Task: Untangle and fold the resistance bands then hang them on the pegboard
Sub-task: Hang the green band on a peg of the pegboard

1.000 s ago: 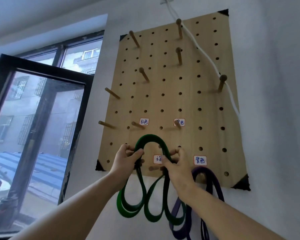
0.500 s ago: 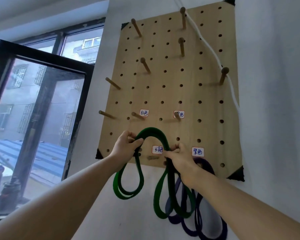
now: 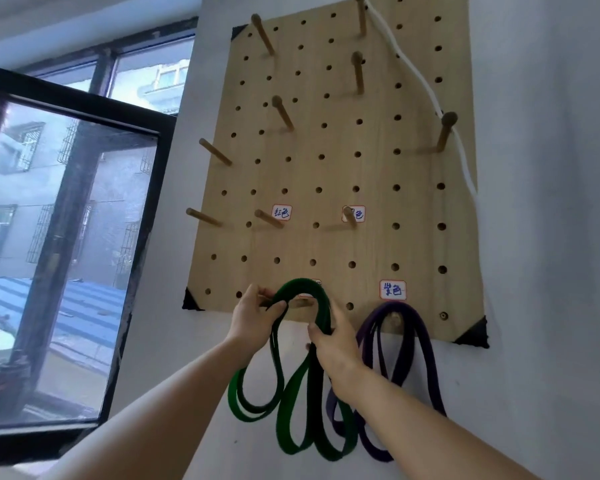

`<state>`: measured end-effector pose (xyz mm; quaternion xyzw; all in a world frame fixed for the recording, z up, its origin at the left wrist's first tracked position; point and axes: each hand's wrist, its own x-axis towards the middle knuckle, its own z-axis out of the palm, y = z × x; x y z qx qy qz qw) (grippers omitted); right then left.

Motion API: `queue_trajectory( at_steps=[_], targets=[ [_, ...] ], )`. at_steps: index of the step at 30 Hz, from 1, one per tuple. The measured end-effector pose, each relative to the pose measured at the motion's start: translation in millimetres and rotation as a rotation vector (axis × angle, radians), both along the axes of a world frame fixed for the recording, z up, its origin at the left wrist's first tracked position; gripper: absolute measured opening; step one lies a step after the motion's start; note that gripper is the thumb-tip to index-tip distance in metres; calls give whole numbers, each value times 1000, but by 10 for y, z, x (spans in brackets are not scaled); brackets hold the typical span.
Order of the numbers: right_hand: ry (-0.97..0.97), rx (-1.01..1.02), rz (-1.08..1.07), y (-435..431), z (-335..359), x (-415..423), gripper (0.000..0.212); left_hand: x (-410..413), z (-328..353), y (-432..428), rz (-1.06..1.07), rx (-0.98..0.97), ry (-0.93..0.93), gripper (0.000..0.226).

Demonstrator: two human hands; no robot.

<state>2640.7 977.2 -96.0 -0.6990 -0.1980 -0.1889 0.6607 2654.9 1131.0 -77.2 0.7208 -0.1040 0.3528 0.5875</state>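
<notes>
Filling the upper centre of the frame, a pale wooden pegboard point(image 3: 340, 140) dotted with holes and round wooden pegs point(image 3: 283, 112) hangs on a grey-white wall, with a black-framed window point(image 3: 94, 109) open at the left. At the board's lower right, a folded dark purple rubber resistance band point(image 3: 428, 358) already hangs in loops from a peg, under a small white handwritten label point(image 3: 392, 290); that part of the job looks finished. Just left of it, the folded green rubber resistance band point(image 3: 291, 393) arches over a short wooden peg point(image 3: 300, 303) at the bottom centre, its loops dangling down the wall and partly overlapping the purple ones. The left hand point(image 3: 252, 322) has fingers and thumb curled round the left side of the arch, while the right hand point(image 3: 338, 348) pinches the bunched strands on the right side. Whether the band's weight sits on the peg yet cannot be told. By my judgement, green is folded and nearly hung; settling it and letting go remain, and two labelled pegs higher up point(image 3: 269, 218) stand bare, so more bands may follow.
</notes>
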Motion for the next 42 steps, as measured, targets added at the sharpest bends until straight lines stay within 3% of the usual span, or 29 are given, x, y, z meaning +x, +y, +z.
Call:
queue_trajectory(
  at_steps=[8, 12, 15, 19, 24, 31, 37, 42],
  targets=[
    [36, -199, 131, -79, -144, -2, 69, 18, -158, 73, -63, 87, 177, 16],
    [3, -240, 104, -159, -70, -134, 62, -207, -164, 139, -107, 111, 190, 26],
    [-88, -363, -34, -200, -105, -253, 64, -455, -205, 197, -117, 83, 187, 23],
    [-338, -473, -144, -275, -287, -575, 34, -895, -328, 256, -138, 102, 222, 21],
    [-395, -654, -108, -324, -896, -916, 16, -1528, -915, 337, -163, 265, 306, 14],
    [-55, -929, 157, -297, -2379, -1346, 10, -2122, -2665, 483, -182, 308, 601, 15],
    [316, -1348, 417, -203, -3871, -1413, 24, -2484, -4285, 602, -170, 230, 915, 12],
    [543, -1515, 545, -151, -4949, -1381, 30, -2702, -5556, 606, -142, 192, 1161, 11]
  ],
)
